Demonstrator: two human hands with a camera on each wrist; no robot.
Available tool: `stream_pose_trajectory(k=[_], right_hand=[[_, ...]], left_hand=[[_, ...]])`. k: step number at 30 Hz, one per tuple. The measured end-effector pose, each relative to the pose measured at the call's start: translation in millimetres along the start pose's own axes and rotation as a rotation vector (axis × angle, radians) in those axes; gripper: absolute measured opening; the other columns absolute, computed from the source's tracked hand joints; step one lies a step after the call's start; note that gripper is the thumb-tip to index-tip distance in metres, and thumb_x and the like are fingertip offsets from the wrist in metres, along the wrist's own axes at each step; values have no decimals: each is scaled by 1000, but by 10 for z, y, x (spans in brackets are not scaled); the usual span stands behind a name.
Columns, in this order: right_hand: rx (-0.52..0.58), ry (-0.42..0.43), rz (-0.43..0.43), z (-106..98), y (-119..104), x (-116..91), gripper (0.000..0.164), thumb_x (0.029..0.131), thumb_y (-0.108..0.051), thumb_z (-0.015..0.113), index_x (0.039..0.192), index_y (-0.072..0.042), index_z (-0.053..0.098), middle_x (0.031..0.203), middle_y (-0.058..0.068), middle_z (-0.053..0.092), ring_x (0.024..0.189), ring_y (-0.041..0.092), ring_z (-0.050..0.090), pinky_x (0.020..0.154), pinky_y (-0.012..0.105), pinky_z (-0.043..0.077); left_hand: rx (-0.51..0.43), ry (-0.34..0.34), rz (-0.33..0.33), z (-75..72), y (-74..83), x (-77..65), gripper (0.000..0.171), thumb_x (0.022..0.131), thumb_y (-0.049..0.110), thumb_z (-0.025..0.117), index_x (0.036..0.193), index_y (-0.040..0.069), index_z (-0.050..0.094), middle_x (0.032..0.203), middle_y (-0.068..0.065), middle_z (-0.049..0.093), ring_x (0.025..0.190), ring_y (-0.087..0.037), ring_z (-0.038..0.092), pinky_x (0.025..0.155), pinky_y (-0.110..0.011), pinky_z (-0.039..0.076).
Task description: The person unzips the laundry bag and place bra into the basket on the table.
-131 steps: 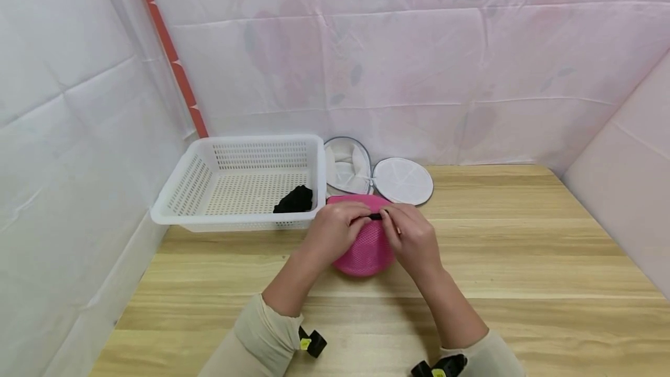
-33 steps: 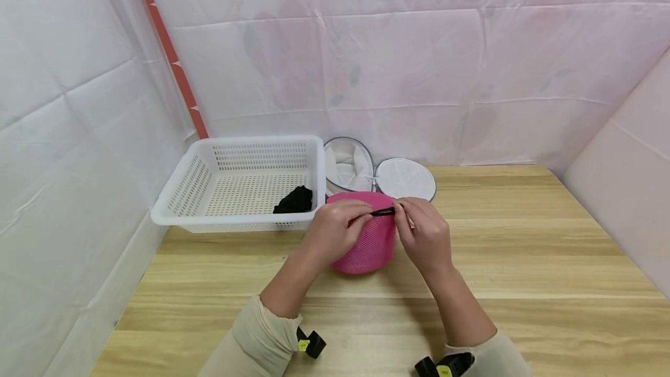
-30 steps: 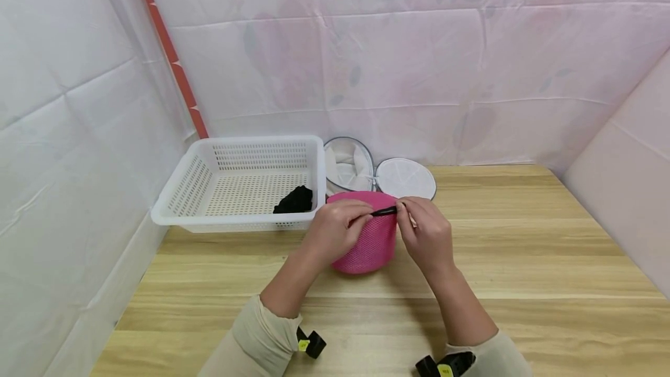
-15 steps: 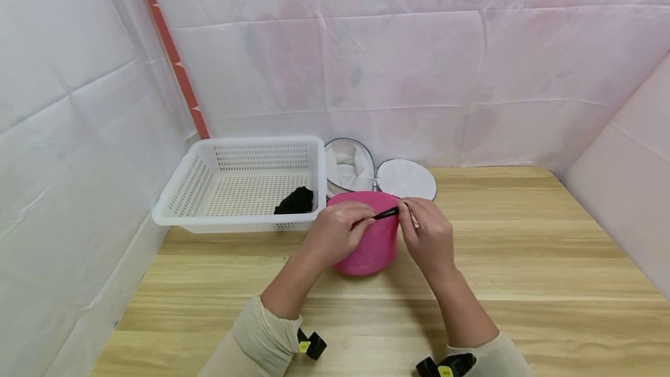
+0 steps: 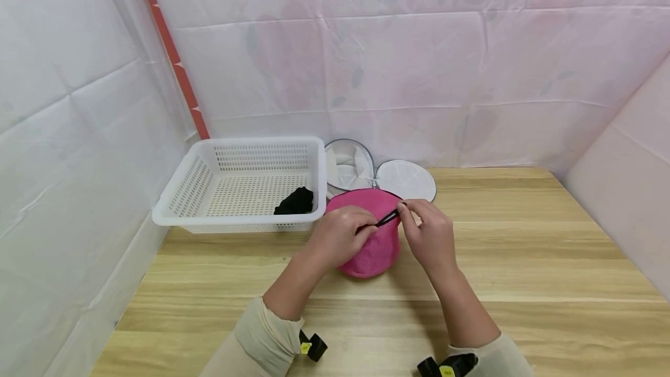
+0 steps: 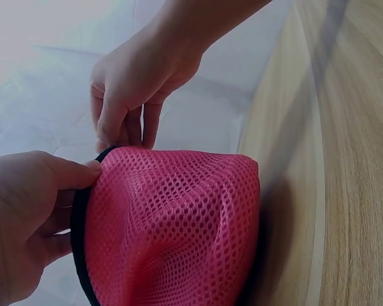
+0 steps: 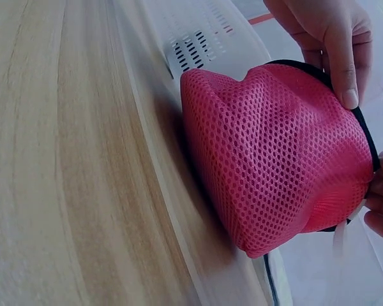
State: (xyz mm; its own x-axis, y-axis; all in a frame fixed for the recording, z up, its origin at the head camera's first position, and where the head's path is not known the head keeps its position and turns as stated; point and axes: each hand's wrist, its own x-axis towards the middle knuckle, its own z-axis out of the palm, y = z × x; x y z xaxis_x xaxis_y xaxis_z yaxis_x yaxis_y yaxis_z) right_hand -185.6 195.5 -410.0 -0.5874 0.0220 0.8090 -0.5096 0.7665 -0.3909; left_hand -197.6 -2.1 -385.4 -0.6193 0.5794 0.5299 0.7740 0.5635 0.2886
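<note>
A pink mesh laundry bag with a black-bound edge stands on the table between my hands. My left hand pinches the black edge on the left, thumb nearest the camera. On the right, my right hand pinches the same edge between thumb and fingers. A narrow gap shows in the dark band between both hands. The bag's mesh side is creased and dented inward in the left wrist view. A short pale tab hangs by the right hand in the right wrist view. The bag's contents are hidden.
A white perforated basket stands left of the bag, with a bunched black cloth inside. Behind the bag lie a round white mesh bag and its attached round flap. White sheeting walls off the wooden table.
My right hand has moved right, away from the left, baring more black edge. Lately my left hand has dipped slightly, tilting the edge and denting the bag's near side.
</note>
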Motion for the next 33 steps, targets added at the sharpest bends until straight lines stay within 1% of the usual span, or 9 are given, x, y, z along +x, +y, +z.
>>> stream_pose_trajectory(k=[3,5,9,12,15,18,24,28,33], right_hand=[[6,-35,28,0,17,-8,4,85,-1,72,87,0,74,83,9,73,81,24,71,75,38,56],[13,-50,43,-6,20,-7,7,84,1,72,89,0,75,85,9,74,83,25,71,77,34,57],[31,-81,64,-23,13,4,12,83,3,71,95,0,74,89,9,73,84,24,71,82,13,53],[27,-117,65,-37,6,13,13,83,2,70,95,0,75,90,9,74,84,22,70,83,5,47],[14,-149,66,-50,2,17,12,84,2,69,92,-2,76,88,8,74,83,21,70,80,8,48],[14,-167,82,-58,6,16,12,84,2,68,92,-2,76,88,7,74,83,20,69,78,16,51],[34,-179,116,-57,15,16,12,87,0,68,97,0,75,97,9,72,94,26,68,85,37,54],[43,-182,111,-56,7,17,12,87,-3,70,97,0,75,98,8,72,95,26,68,86,37,52],[54,-237,66,-57,-28,15,12,87,-10,73,97,-4,76,98,5,72,89,18,66,74,30,54]], left_hand=[[-17,-26,-9,-1,-22,-4,11,90,21,72,99,16,77,96,7,75,102,-10,68,95,-25,53],[-30,-44,-11,-12,-46,-6,13,90,22,72,100,16,77,98,7,75,103,-11,67,96,-25,53],[-56,-93,-35,-43,-111,-18,16,91,23,71,103,14,77,103,5,74,108,-11,66,99,-26,51],[-84,-137,-65,-78,-150,-29,18,91,21,68,105,13,77,109,4,73,112,-12,64,102,-27,50],[-109,-172,-89,-117,-177,-39,21,90,18,64,106,13,77,113,4,72,115,-12,62,103,-28,49],[-121,-191,-103,-145,-197,-45,24,88,15,61,106,13,77,115,4,71,115,-11,62,104,-28,48],[-147,-195,-102,-169,-213,-35,25,87,12,60,105,10,77,115,2,72,114,-12,64,103,-28,49],[-148,-188,-102,-166,-213,-26,24,88,13,60,105,10,77,115,2,72,114,-12,64,102,-27,50],[-137,-163,-88,-156,-213,-23,22,89,13,61,104,11,77,112,3,73,111,-12,65,100,-27,51]])
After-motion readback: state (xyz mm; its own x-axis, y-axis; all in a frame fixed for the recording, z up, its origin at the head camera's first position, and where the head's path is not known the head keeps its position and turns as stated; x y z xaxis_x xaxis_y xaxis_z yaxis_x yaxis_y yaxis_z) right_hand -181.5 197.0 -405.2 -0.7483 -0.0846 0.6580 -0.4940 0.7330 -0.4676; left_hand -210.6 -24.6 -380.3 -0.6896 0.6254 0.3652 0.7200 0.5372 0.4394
